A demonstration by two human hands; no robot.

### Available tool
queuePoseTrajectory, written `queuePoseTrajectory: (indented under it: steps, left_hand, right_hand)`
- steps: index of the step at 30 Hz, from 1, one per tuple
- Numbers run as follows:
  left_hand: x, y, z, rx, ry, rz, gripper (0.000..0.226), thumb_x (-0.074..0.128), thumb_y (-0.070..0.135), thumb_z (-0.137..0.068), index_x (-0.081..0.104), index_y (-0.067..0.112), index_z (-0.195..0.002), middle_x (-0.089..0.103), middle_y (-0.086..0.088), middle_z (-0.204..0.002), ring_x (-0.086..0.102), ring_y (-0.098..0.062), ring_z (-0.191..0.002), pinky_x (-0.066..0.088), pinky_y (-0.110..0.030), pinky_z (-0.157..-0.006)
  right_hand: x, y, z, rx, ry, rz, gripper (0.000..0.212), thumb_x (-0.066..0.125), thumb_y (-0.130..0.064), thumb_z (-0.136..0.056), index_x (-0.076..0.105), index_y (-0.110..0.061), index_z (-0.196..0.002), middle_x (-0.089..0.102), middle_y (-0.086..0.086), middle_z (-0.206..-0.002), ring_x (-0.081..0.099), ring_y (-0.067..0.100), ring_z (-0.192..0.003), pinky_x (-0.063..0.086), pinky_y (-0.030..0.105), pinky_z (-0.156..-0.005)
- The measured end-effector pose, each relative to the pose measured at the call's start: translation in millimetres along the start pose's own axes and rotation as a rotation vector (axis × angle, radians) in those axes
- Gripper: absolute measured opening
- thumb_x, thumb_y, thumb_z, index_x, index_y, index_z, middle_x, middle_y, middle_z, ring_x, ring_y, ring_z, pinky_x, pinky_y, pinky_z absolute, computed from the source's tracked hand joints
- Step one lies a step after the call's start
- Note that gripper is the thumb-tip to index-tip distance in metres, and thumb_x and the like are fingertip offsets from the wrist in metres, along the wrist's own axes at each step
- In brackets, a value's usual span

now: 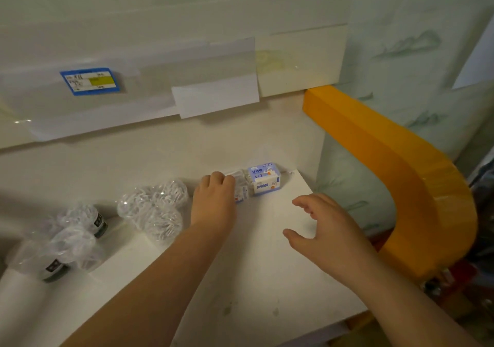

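A small blue and white box (264, 178) with a cartoon print stands near the back right corner of the white shelf (267, 266). Just left of it lies a clear pack of small white items (242, 189). My left hand (215, 199) reaches over that pack, its fingers curled round its left end. My right hand (324, 226) hovers above the shelf to the right, fingers spread and relaxed, holding nothing.
A clear bag of white cotton swabs (156, 210) lies left of my left hand. Two plastic-wrapped jars (80, 222) (57, 258) sit at the far left. A blue price label (91, 81) hangs on the shelf edge above. An orange curved frame (401, 175) borders the right side.
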State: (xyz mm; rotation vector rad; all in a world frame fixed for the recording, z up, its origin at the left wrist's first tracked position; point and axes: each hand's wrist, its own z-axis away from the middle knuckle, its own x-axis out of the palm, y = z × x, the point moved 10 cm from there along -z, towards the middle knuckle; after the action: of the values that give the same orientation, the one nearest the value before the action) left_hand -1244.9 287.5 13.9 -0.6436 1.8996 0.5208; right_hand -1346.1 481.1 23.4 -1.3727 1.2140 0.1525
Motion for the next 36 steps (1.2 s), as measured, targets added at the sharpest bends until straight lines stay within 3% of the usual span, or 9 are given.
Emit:
queuePoseTrajectory:
  steps: [6, 10, 14, 19, 24, 26, 31, 34, 36]
  left_hand:
    - [0.8, -1.5, -5.6, 0.003, 0.009, -0.010, 0.031, 0.069, 0.001, -0.062, 0.061, 0.009, -0.090, 0.057, -0.011, -0.093, 0.050, -0.034, -0.081, 0.045, -0.041, -0.065]
    - [-10.9, 0.2, 1.4, -0.006, 0.027, 0.010, 0.038, 0.074, 0.009, -0.066, 0.063, 0.011, -0.102, 0.059, -0.008, -0.099, 0.053, -0.032, -0.088, 0.048, -0.041, -0.074]
    - [-51.9, 1.4, 22.7, 0.002, 0.077, 0.081, 0.044, 0.074, 0.014, -0.075, 0.062, 0.012, -0.117, 0.060, -0.006, -0.110, 0.054, -0.030, -0.100, 0.047, -0.038, -0.086]
    - [-124.7, -31.7, 64.3, -0.072, 0.170, 0.173, 0.043, 0.070, 0.020, -0.081, 0.061, 0.019, -0.123, 0.058, 0.004, -0.118, 0.051, -0.018, -0.110, 0.035, -0.024, -0.094]
    - [-182.1, -97.7, 116.7, -0.244, 0.247, 0.121, 0.043, 0.070, 0.027, -0.080, 0.062, 0.020, -0.122, 0.059, 0.007, -0.118, 0.051, -0.014, -0.111, 0.034, -0.022, -0.094]
    - [-193.7, -127.4, 139.3, -0.322, 0.218, 0.112, 0.047, 0.067, 0.034, -0.082, 0.058, 0.023, -0.127, 0.056, 0.009, -0.122, 0.048, -0.011, -0.114, 0.035, -0.024, -0.095]
    - [-221.6, -184.5, 202.5, -0.449, 0.145, 0.024, 0.053, 0.059, 0.047, -0.086, 0.051, 0.028, -0.134, 0.050, 0.011, -0.131, 0.045, -0.012, -0.120, 0.038, -0.028, -0.094]
    - [-246.6, -212.3, 244.6, -0.484, 0.169, 0.013, 0.049, 0.059, 0.046, -0.085, 0.054, 0.028, -0.131, 0.051, 0.011, -0.129, 0.043, -0.010, -0.120, 0.036, -0.028, -0.094]
    - [-269.8, -230.8, 274.0, -0.486, 0.233, 0.006, 0.045, 0.063, 0.041, -0.084, 0.058, 0.025, -0.126, 0.054, 0.008, -0.126, 0.044, -0.011, -0.118, 0.034, -0.026, -0.093]
  right_hand:
    - [-1.5, -3.9, -3.9, -0.026, -0.008, -0.001, 0.051, 0.075, -0.040, -0.078, 0.057, -0.028, -0.124, 0.052, -0.017, -0.117, 0.049, 0.001, -0.105, 0.045, 0.021, -0.089]
    - [-0.2, -10.7, -5.0, -0.055, -0.021, 0.001, 0.051, 0.074, -0.041, -0.079, 0.057, -0.027, -0.126, 0.052, -0.016, -0.121, 0.049, 0.002, -0.108, 0.043, 0.019, -0.091]
    - [6.0, -26.5, -13.6, -0.107, -0.033, -0.016, 0.051, 0.074, -0.041, -0.079, 0.058, -0.027, -0.125, 0.052, -0.018, -0.118, 0.050, 0.002, -0.110, 0.041, 0.017, -0.091]
    - [18.7, -54.0, -36.8, -0.149, -0.033, -0.072, 0.047, 0.077, -0.034, -0.076, 0.062, -0.024, -0.119, 0.056, -0.015, -0.111, 0.055, 0.005, -0.104, 0.043, 0.018, -0.086]
    - [42.0, -115.2, -44.4, -0.253, -0.039, -0.160, 0.042, 0.077, -0.032, -0.076, 0.063, -0.024, -0.115, 0.056, -0.015, -0.106, 0.050, -0.003, -0.096, 0.042, 0.014, -0.089]
    - [54.2, -143.5, -39.5, -0.288, -0.048, -0.171, 0.041, 0.076, -0.034, -0.076, 0.063, -0.027, -0.114, 0.056, -0.016, -0.106, 0.054, -0.001, -0.096, 0.045, 0.019, -0.088]
    - [93.8, -213.8, -7.0, -0.406, -0.168, -0.140, 0.049, 0.076, -0.044, -0.074, 0.060, -0.031, -0.118, 0.055, -0.021, -0.109, 0.054, -0.003, -0.102, 0.043, 0.016, -0.091]
    - [114.6, -254.4, 15.4, -0.431, -0.221, -0.126, 0.053, 0.076, -0.046, -0.074, 0.057, -0.033, -0.122, 0.053, -0.024, -0.112, 0.052, -0.006, -0.103, 0.039, 0.009, -0.088]
    - [127.3, -286.3, 33.2, -0.458, -0.210, -0.128, 0.052, 0.076, -0.045, -0.074, 0.058, -0.031, -0.121, 0.055, -0.020, -0.111, 0.054, -0.003, -0.103, 0.044, 0.015, -0.090]
